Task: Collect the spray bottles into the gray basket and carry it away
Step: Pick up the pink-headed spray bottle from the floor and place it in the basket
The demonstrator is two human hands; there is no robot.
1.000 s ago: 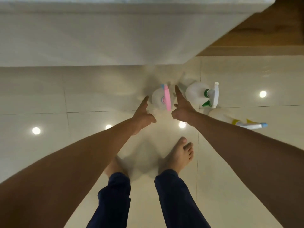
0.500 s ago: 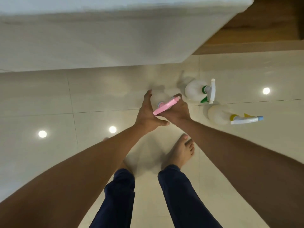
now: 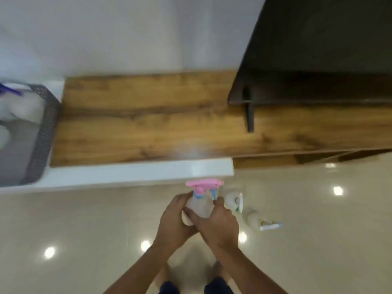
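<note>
Both hands wrap the pink-topped spray bottle point(image 3: 199, 203), upright, nozzle up, left hand point(image 3: 174, 221) and right hand point(image 3: 218, 224) curled round its body; the gray basket point(image 3: 45, 128) sits far up-left on the counter, nearer the left hand.

Pink sprayer point(image 3: 204, 183) with a blue collar on the clear bottle point(image 3: 199, 205), gray mesh basket point(image 3: 45, 124) at 10 o'clock, brown woodgrain shelf point(image 3: 148, 117), glossy beige floor point(image 3: 84, 230).

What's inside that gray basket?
The gray basket holds blurry white bottles, one topped with something purple. The picture's edge cuts off the basket's left part, so anything else inside is hidden.
</note>
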